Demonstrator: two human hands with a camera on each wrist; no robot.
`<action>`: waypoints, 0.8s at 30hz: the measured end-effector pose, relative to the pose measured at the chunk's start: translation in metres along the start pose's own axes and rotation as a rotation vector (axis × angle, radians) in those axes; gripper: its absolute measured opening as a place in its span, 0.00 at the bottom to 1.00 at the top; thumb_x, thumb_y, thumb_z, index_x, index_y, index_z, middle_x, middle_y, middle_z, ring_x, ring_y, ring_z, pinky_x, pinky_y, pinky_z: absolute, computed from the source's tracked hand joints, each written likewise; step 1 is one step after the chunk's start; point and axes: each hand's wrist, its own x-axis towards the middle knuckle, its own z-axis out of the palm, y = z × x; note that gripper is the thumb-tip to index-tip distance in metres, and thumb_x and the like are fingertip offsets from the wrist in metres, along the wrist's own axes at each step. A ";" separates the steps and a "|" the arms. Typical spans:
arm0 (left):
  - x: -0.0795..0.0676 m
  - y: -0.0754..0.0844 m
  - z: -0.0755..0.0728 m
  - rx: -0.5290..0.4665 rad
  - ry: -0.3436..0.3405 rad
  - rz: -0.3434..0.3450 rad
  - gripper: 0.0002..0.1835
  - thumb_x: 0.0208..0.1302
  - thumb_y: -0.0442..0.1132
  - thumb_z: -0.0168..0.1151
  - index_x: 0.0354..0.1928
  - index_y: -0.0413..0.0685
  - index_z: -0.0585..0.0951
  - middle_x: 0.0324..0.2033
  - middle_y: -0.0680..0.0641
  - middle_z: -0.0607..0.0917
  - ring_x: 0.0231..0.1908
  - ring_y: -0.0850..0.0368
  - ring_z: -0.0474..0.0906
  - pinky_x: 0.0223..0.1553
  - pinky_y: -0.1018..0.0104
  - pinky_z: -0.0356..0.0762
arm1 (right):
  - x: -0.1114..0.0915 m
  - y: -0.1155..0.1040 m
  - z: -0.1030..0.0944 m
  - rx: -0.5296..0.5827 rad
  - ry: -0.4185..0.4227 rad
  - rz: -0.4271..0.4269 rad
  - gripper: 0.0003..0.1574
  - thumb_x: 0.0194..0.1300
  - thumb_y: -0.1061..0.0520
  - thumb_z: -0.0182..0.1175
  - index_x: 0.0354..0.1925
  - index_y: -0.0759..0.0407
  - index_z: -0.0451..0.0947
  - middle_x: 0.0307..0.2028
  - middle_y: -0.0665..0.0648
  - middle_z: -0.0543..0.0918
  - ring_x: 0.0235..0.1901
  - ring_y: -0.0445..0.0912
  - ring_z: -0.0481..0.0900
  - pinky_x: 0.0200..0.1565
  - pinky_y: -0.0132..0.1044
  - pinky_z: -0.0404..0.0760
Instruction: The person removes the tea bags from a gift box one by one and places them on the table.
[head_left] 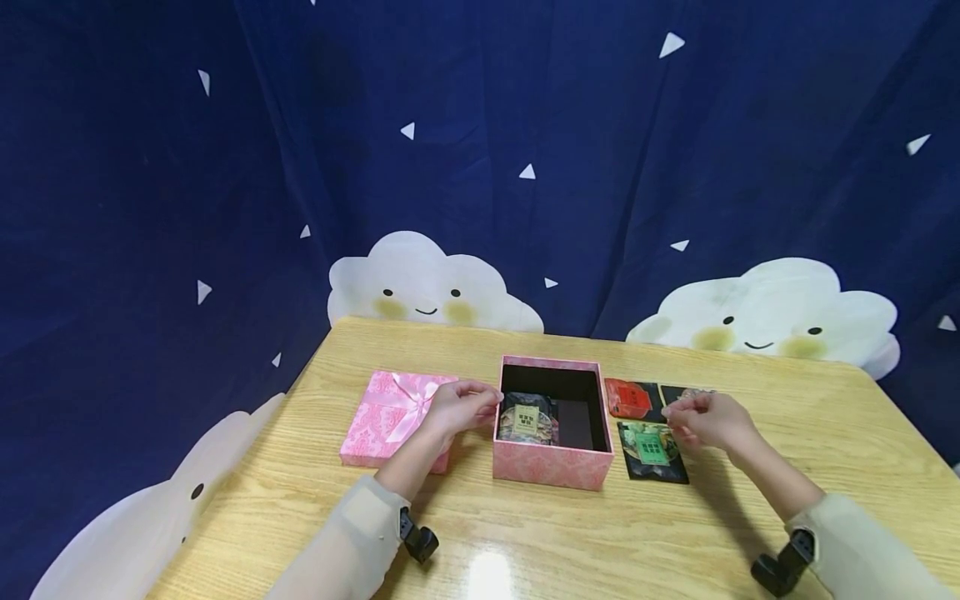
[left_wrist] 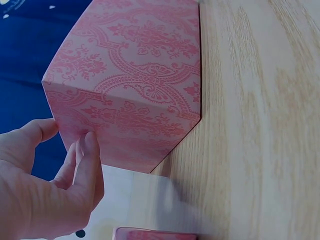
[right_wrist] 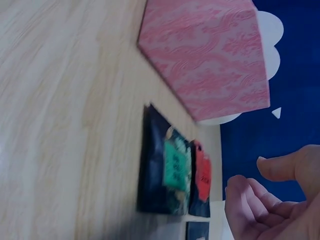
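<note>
A pink patterned gift box (head_left: 551, 467) stands with its top uncovered and dark interior showing. My left hand (head_left: 467, 403) pinches its left wall at the rim; in the left wrist view the thumb (left_wrist: 46, 129) is at the edge and the fingers lie against the outside. Inside leans a dark food packet (head_left: 527, 421) with a pale yellow label. My right hand (head_left: 708, 419), empty and with loosely bent fingers, hovers beside a green-labelled packet (head_left: 652, 452). Behind that lie a red-labelled packet (head_left: 628, 400) and another dark packet (head_left: 678, 393), partly covered by the hand.
The pink box lid (head_left: 386, 421) with a ribbon bow lies left of the box, partly behind the left hand. All of it is on a light wooden table (head_left: 555, 533). A dark blue curtain (head_left: 480, 150) with white triangles and clouds hangs behind the far edge.
</note>
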 end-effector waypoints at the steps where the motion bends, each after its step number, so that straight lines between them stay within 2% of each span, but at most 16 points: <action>1: 0.000 0.000 0.000 0.002 0.002 -0.002 0.10 0.58 0.32 0.62 0.41 0.33 0.81 0.28 0.49 0.86 0.24 0.65 0.80 0.41 0.64 0.88 | 0.001 -0.002 0.000 0.032 -0.016 0.002 0.22 0.67 0.53 0.58 0.47 0.72 0.76 0.25 0.47 0.82 0.25 0.39 0.79 0.29 0.33 0.84; 4: 0.001 -0.001 0.000 0.004 0.000 0.002 0.10 0.57 0.31 0.62 0.40 0.33 0.81 0.28 0.49 0.86 0.25 0.65 0.81 0.41 0.65 0.88 | 0.003 -0.008 -0.001 0.123 -0.071 0.000 0.26 0.68 0.53 0.57 0.51 0.76 0.73 0.27 0.46 0.84 0.28 0.37 0.82 0.36 0.34 0.88; 7: 0.001 -0.001 0.000 -0.003 -0.005 -0.002 0.10 0.57 0.31 0.61 0.40 0.33 0.81 0.30 0.47 0.86 0.26 0.64 0.82 0.41 0.66 0.88 | 0.005 -0.015 -0.001 0.198 -0.127 -0.005 0.29 0.70 0.53 0.55 0.56 0.79 0.69 0.27 0.44 0.84 0.29 0.36 0.83 0.40 0.34 0.88; 14: 0.001 -0.001 -0.001 -0.001 -0.009 -0.007 0.10 0.57 0.31 0.61 0.40 0.33 0.81 0.31 0.47 0.86 0.27 0.64 0.82 0.40 0.67 0.88 | 0.007 -0.036 -0.001 0.353 -0.253 -0.015 0.33 0.71 0.56 0.53 0.62 0.81 0.61 0.30 0.47 0.85 0.31 0.35 0.84 0.41 0.30 0.87; 18: 0.001 -0.001 -0.001 -0.002 -0.010 0.003 0.10 0.58 0.31 0.61 0.41 0.32 0.80 0.30 0.48 0.86 0.26 0.64 0.82 0.41 0.66 0.88 | 0.009 -0.047 -0.001 0.441 -0.308 -0.004 0.32 0.70 0.56 0.54 0.62 0.78 0.61 0.30 0.46 0.86 0.32 0.36 0.85 0.43 0.30 0.87; 24: 0.001 -0.001 -0.001 -0.007 -0.009 0.001 0.10 0.58 0.31 0.61 0.41 0.33 0.81 0.27 0.50 0.85 0.25 0.65 0.81 0.43 0.62 0.88 | 0.012 -0.060 0.002 0.482 -0.358 -0.026 0.29 0.71 0.56 0.52 0.60 0.77 0.61 0.31 0.46 0.86 0.34 0.36 0.85 0.45 0.30 0.87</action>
